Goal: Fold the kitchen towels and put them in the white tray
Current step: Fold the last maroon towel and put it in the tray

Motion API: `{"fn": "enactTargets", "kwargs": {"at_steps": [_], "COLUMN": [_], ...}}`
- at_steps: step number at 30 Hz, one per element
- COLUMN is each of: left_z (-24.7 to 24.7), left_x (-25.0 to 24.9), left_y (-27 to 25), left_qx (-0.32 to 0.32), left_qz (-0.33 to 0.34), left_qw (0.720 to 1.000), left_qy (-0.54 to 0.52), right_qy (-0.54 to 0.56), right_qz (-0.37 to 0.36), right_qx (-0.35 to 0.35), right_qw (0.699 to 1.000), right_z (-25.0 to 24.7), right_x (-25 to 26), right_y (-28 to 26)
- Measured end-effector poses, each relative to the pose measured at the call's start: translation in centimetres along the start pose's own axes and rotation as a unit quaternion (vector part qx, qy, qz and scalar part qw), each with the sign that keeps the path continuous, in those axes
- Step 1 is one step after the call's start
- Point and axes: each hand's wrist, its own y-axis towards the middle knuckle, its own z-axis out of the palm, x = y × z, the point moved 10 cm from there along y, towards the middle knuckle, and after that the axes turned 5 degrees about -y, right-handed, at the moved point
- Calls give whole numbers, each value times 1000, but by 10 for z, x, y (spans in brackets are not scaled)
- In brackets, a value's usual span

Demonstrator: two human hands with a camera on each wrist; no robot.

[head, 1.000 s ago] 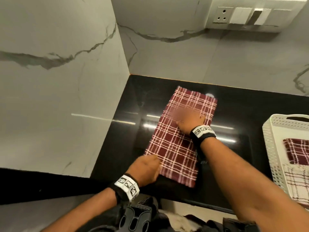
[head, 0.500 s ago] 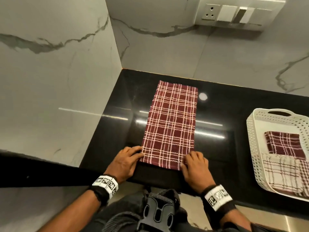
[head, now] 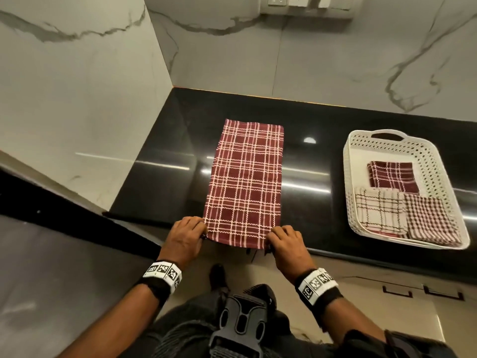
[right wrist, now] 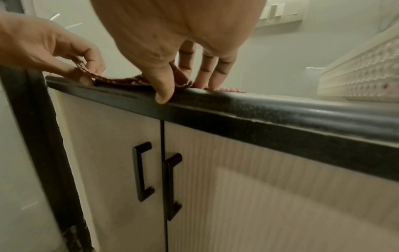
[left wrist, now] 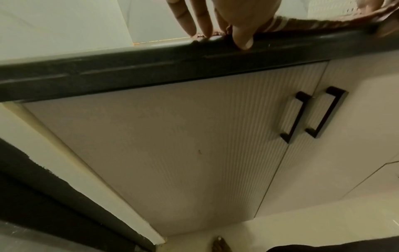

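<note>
Maroon plaid towel (head: 245,182) flat on black counter (head: 165,161), folded into strip, long axis running straight away from hands toward back wall. Left hand (head: 184,235) pinches near left corner; right hand (head: 286,241) pinches near right corner, at counter's front edge. White perforated tray (head: 438,161) well right of right hand, holding three folded towels: maroon plaid (head: 393,177), cream check (head: 379,210), small brown check (head: 431,219).

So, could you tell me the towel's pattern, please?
Maroon towel with white plaid lines, clearest in the head view.

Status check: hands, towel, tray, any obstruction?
Left hand and right hand each grip a near corner of the maroon towel. White tray holds three folded towels. Nothing in the way.
</note>
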Motion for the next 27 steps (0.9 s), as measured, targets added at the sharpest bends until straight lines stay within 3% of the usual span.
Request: {"fn": "enactTargets", "kwargs": {"at_steps": [4, 7, 10, 12, 14, 17, 21, 27], "left_z": [-8, -21, -26, -38, -61, -82, -70, -8], "left_x": [-9, -13, -11, -17, -16, -1, 33, 88], "left_y": [-10, -16, -23, -18, 10, 63, 153, 242], "left_qx": [4, 35, 152, 187, 151, 75, 16, 82], "left_qz": [-4, -12, -91, -123, -118, -114, -126, -187], "left_qw": [996, 987, 950, 918, 912, 924, 943, 945], "left_qy": [-88, -155, -258, -328, -364, -358, -307, -254], "right_qy": [67, 171, 289, 366, 413, 422, 406, 289], "right_qz": [36, 44, 23, 15, 36, 101, 191, 289], "right_qx": [-3, 51, 161, 184, 145, 26, -70, -94], "right_qw": [997, 983, 943, 912, 899, 901, 891, 908], "right_z": [-10, -30, -55, -80, -105, -130, -119, -90], "right_x": [-22, -33, -25, -19, -27, -58, -108, -144], "right_y": [-14, -22, -32, -30, -6, 42, 114, 188]}}
